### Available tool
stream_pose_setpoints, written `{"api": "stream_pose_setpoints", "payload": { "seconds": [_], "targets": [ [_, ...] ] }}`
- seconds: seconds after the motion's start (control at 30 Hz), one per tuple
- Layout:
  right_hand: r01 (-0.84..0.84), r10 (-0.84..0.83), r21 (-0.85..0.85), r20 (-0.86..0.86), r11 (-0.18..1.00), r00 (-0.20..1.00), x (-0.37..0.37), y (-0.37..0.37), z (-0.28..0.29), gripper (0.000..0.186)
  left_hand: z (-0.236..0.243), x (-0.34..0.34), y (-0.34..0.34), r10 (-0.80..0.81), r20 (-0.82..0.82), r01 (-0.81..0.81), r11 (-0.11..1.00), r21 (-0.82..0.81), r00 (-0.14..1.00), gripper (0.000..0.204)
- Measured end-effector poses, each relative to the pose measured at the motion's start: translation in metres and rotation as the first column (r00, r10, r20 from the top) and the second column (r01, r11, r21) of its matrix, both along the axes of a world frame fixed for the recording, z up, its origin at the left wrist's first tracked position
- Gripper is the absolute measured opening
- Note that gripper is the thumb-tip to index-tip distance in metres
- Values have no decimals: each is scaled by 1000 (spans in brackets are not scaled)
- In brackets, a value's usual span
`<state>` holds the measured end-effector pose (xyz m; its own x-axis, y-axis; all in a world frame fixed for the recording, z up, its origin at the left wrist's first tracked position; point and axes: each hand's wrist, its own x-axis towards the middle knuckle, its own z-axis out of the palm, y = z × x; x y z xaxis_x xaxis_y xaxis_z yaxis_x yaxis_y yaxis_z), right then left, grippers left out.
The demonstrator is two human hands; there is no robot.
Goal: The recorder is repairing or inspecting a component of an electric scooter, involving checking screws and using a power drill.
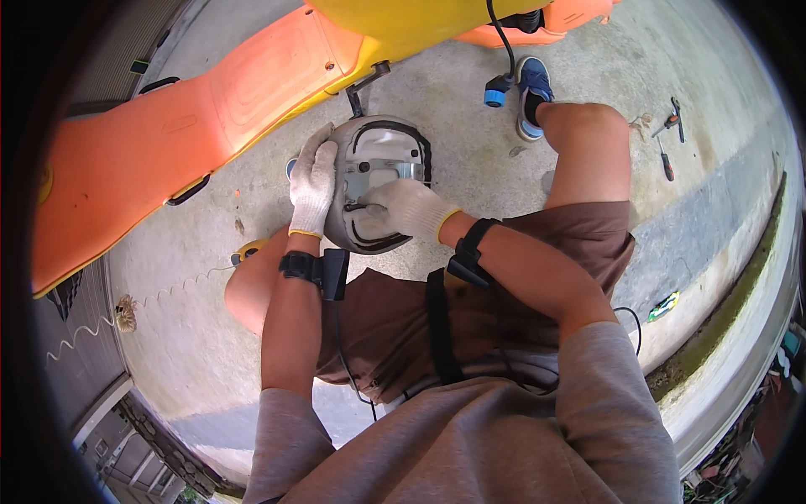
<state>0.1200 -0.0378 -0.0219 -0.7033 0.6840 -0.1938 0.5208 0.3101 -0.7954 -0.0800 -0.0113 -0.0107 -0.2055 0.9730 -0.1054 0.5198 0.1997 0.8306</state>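
A rounded grey seat-like piece [382, 126] lies between my knees, its recessed side facing up. Black trim lines the recess, and a shiny metal plate [359, 181] sits inside. My left hand [314, 181], in a white knitted glove, grips the left rim with its fingers along the edge. Over the plate is my right hand [407, 208], gloved too, fingers bent together at a small dark part by the lower left of the recess. What those fingers pinch is mostly hidden by the glove.
Beyond the piece stretches a long orange and yellow plastic body [269, 80] with a metal bracket [368, 77]. A black cable with a blue-ended connector [495, 94] hangs down. Screwdriver [666, 160] and another hand tool [677, 120] lie on the concrete at right. A coiled pale cord [180, 290] runs left.
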Motion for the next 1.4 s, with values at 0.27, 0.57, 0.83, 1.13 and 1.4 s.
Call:
{"api": "stream_pose_setpoints", "payload": {
  "seconds": [0.27,0.57,0.83,1.13,1.4],
  "targets": [
    [-41,24,164,107,986,994,-11,-9,7,25,15,13,3,24,-57,-27,999,-45,998,49],
    [-97,42,329,171,939,984,-30,-17,28,17,30,20,7,-19,-187,-8,990,-143,982,57],
    [-127,57,103,510,987,858,28,18,30,24,10,-1,10,0,-135,-13,995,-94,991,57],
    [360,-337,-63,235,931,912,37,34,3,30,20,11,5,2,-140,-17,994,-107,990,57],
    [392,-307,-145,406,908,861,44,29,-49,35,38,28,0,-10,-241,-19,993,-118,970,60]
  ]
}}
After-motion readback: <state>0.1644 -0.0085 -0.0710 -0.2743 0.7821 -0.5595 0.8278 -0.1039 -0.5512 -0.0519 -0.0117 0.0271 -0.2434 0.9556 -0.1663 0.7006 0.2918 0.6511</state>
